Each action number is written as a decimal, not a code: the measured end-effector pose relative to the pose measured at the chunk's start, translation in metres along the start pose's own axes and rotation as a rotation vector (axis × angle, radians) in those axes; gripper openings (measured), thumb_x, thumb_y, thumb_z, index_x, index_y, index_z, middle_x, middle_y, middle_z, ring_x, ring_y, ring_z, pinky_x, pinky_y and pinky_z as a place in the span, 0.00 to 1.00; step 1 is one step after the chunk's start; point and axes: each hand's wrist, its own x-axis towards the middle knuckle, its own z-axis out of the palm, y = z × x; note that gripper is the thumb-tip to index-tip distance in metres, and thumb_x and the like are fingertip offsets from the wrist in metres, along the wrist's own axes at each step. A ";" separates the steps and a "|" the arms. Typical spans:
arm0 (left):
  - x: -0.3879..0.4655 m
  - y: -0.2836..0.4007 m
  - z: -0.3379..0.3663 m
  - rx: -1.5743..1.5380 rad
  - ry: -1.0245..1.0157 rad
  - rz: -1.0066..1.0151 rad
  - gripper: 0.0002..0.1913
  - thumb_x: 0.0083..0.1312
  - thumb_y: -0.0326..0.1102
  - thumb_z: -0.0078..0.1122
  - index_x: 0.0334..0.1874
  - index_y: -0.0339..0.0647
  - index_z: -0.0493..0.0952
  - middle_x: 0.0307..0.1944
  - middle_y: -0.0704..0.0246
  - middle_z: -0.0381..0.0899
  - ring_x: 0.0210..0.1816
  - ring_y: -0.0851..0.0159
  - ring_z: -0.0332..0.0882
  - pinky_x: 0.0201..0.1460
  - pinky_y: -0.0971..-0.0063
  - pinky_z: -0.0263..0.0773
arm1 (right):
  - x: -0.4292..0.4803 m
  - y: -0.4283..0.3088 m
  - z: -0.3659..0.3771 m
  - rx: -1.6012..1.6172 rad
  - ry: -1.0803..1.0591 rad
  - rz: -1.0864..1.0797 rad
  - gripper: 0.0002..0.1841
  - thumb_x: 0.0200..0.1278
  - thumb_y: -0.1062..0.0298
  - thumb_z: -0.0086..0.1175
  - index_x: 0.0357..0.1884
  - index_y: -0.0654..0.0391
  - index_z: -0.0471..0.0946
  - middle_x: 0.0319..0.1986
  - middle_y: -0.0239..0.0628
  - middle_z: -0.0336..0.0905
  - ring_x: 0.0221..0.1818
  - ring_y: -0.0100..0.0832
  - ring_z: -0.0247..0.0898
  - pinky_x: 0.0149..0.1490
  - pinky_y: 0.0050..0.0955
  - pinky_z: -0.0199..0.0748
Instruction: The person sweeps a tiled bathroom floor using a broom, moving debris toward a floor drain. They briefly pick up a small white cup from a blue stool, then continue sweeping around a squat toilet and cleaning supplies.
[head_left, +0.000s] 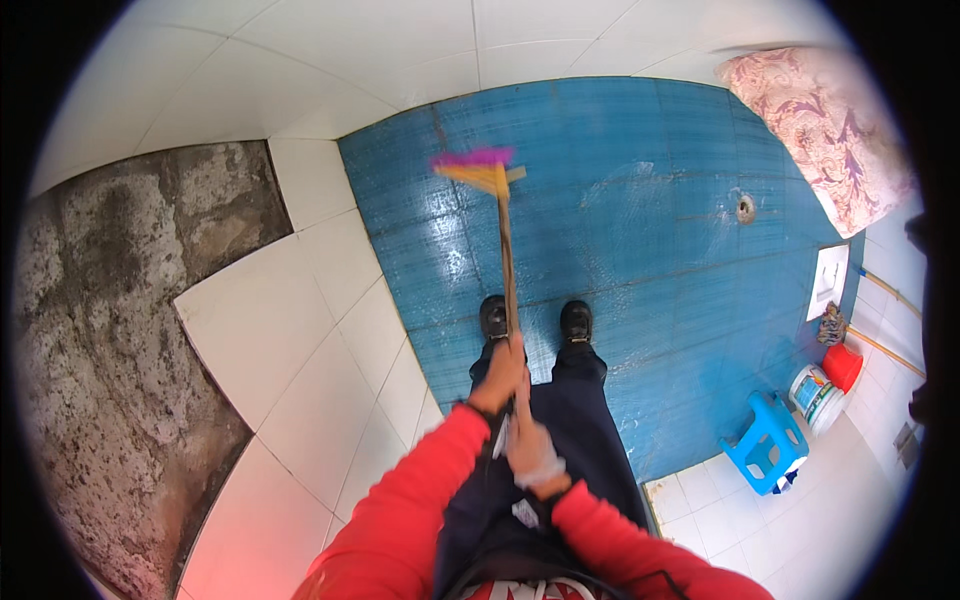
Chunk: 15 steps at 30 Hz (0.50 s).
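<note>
A long-handled broom (508, 255) reaches away from me over the wet blue tiled floor (637, 247). Its yellow head and purple bristles are blurred, at the far end above the floor near the back wall. My left hand (504, 375) is closed round the wooden handle, farther along it. Nearer my body, my right hand (532, 454) grips the lower part of the same handle, with something pale and translucent about its palm and wrist. The handle passes over my left shoe (494, 317); my right shoe (577, 322) stands beside it.
A floor drain (745, 209) lies right of the broom. Along the right side are a patterned curtain (832, 135), a white squat toilet or basin (829, 281), a red bucket (843, 367), a white bucket (816, 397) and a blue plastic stool (765, 442). White tiled walls (300, 322) border the left.
</note>
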 end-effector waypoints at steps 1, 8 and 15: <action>-0.022 -0.010 0.010 -0.096 -0.068 -0.187 0.27 0.70 0.53 0.31 0.31 0.31 0.69 0.15 0.49 0.69 0.18 0.47 0.72 0.23 0.59 0.67 | -0.023 0.003 -0.003 -0.025 -0.065 0.058 0.38 0.61 0.72 0.39 0.70 0.48 0.35 0.27 0.63 0.74 0.25 0.59 0.72 0.27 0.51 0.67; 0.097 0.058 0.021 0.101 -0.014 0.341 0.36 0.69 0.59 0.27 0.15 0.34 0.70 0.11 0.57 0.71 0.17 0.52 0.74 0.17 0.61 0.66 | 0.088 -0.001 -0.048 -0.115 0.150 -0.091 0.35 0.62 0.72 0.39 0.69 0.48 0.38 0.24 0.59 0.74 0.26 0.59 0.70 0.29 0.52 0.65; -0.054 -0.041 0.161 -0.116 -0.186 -0.107 0.32 0.69 0.55 0.33 0.25 0.27 0.70 0.10 0.55 0.69 0.11 0.56 0.71 0.12 0.64 0.65 | -0.084 0.090 -0.094 -0.056 0.036 0.144 0.34 0.63 0.68 0.39 0.70 0.49 0.40 0.24 0.58 0.75 0.27 0.57 0.72 0.28 0.47 0.67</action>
